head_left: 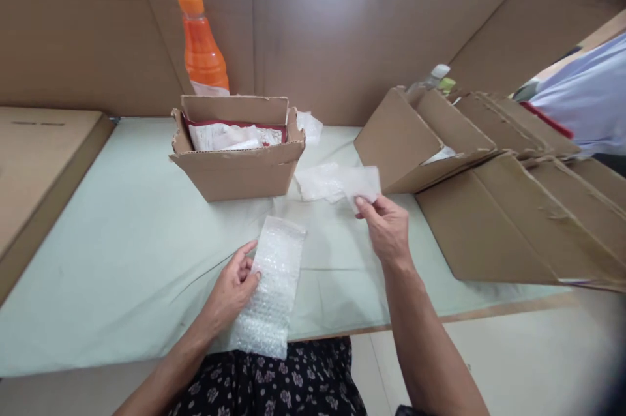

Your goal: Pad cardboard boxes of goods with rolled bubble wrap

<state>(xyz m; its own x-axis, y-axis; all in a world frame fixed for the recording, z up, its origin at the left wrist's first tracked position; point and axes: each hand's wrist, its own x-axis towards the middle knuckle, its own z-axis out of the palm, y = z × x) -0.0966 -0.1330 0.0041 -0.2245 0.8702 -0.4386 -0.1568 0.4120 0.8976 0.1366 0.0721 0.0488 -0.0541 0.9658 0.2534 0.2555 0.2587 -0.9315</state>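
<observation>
My left hand (237, 282) pinches the left edge of a long bubble wrap pouch (274, 279), whose lower end reaches past the front edge of the table. Between the thumb and fingers of my right hand (386, 223) is a small whitish translucent packet (362, 182), raised above the cloth; what is inside it I cannot make out. Just left of that packet, flat bubble wrap pieces (317, 181) lie on the table. Beyond my hands stands an open cardboard box (239, 176) with printed packets (225, 135) inside.
An orange bottle (205, 54) stands behind the box. Several open cardboard boxes (508, 220) crowd the right side. At left lies a large flat carton (44, 162). Pale green cloth (132, 240) covers the table. Another person's light sleeve (587, 96) shows at far right.
</observation>
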